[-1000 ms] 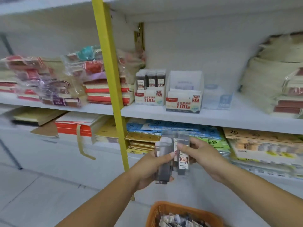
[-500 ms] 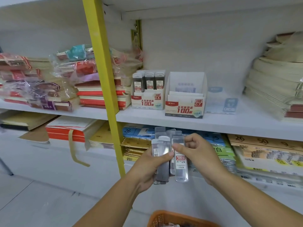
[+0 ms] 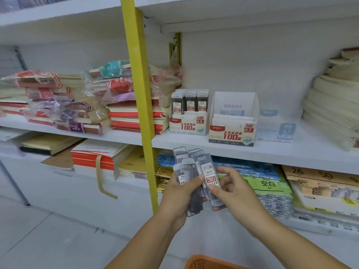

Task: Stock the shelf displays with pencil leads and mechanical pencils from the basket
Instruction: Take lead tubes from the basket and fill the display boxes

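Note:
My left hand grips a fanned bundle of clear pencil lead cases in front of the lower shelf. My right hand pinches one case with a red 0.7 label at the right side of the bundle. On the white shelf above stand two display boxes: the HB 0.5 box holds upright lead cases, and the HB 0.7 box shows none. The orange basket peeks in at the bottom edge.
A yellow upright post stands just left of the hands. Wrapped notebook stacks fill the shelf left of the boxes, a clear display stand and paper stacks sit to the right. Labelled paper packs lie on the lower shelf.
Both hands have risen slightly toward the shelf with the lead cases. My right hand's grip slid lower on the 0.7 case. The view shifted up, so less of the basket shows.

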Motion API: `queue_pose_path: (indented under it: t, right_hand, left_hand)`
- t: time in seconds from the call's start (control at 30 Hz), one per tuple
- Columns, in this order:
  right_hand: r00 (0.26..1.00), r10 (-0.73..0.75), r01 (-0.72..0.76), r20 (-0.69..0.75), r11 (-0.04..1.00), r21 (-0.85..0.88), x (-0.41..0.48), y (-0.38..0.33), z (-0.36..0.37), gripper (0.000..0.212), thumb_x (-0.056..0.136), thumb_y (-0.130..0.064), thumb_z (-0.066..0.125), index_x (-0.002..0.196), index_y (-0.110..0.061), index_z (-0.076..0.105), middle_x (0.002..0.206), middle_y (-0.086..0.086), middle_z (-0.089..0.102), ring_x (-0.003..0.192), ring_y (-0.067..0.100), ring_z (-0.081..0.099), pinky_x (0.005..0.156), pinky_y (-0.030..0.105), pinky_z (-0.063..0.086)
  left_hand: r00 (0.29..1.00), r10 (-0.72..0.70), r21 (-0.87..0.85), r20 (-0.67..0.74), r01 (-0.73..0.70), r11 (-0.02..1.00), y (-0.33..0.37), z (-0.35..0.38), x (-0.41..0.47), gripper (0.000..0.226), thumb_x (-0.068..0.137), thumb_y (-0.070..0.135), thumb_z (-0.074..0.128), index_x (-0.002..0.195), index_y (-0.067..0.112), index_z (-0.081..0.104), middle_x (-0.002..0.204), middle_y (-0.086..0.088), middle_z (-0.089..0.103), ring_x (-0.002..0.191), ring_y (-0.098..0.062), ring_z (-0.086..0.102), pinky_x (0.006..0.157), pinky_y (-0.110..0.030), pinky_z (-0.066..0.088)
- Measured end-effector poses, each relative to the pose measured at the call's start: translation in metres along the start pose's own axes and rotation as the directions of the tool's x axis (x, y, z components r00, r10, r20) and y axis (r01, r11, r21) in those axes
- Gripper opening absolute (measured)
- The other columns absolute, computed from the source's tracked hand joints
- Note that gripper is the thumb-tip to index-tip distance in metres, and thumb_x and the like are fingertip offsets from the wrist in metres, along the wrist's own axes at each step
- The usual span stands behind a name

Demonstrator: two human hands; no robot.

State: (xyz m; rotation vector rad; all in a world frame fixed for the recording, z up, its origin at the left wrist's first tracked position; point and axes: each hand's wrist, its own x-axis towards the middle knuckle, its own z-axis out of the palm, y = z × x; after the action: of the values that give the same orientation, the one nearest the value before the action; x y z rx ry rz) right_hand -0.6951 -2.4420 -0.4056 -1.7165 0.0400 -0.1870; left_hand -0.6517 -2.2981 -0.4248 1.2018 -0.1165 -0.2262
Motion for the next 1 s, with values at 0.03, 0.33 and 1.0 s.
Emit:
queue_pose_path:
  t: [0.03,0.33,1.0]
  right_hand:
    - [0.999,-0.004,0.005,-0.034,1.000,0.027,0.000,-0.002,-0.001,0.033,0.086,-0.009,0.070,0.114,-0.023,0.057,0.090,0.008,0.059,0.071,0.009,0.067,0.054,0.033,0.059]
    - [0.997,-0.066,0.065,-0.050,0.998,-0.027,0.004,-0.028,-0.015,0.024,0.088,-0.018,0.068,0.109,-0.030,0.066,0.085,-0.002,0.074,0.062,0.014,0.067,0.055,0.026,0.055]
    - [0.833,-0.553,0.350,-0.017,0.551,-0.758,0.158,-0.196,-0.094,0.033,0.081,-0.006,0.074,0.088,-0.022,0.047,0.078,0.002,0.068,0.048,-0.003,0.061,0.045,0.011,0.046]
  left_hand:
    - [1.000,0.005,-0.009,-0.006,-0.005,1.000,0.001,0.000,0.000,0.043,0.082,0.021,0.080,0.121,0.027,0.064,0.109,-0.002,0.077,0.100,-0.025,0.074,0.080,-0.046,0.062]
    - [0.996,0.020,-0.163,0.086,-0.006,0.987,0.027,0.017,0.013,0.057,0.068,0.020,0.081,0.122,0.018,0.064,0.113,-0.012,0.075,0.097,-0.030,0.074,0.080,-0.043,0.061]
    - [0.965,0.197,-0.326,-0.172,-0.244,0.913,0.062,0.035,0.075,0.048,0.079,0.019,0.082,0.120,0.035,0.063,0.106,0.006,0.078,0.095,-0.015,0.075,0.070,-0.035,0.062]
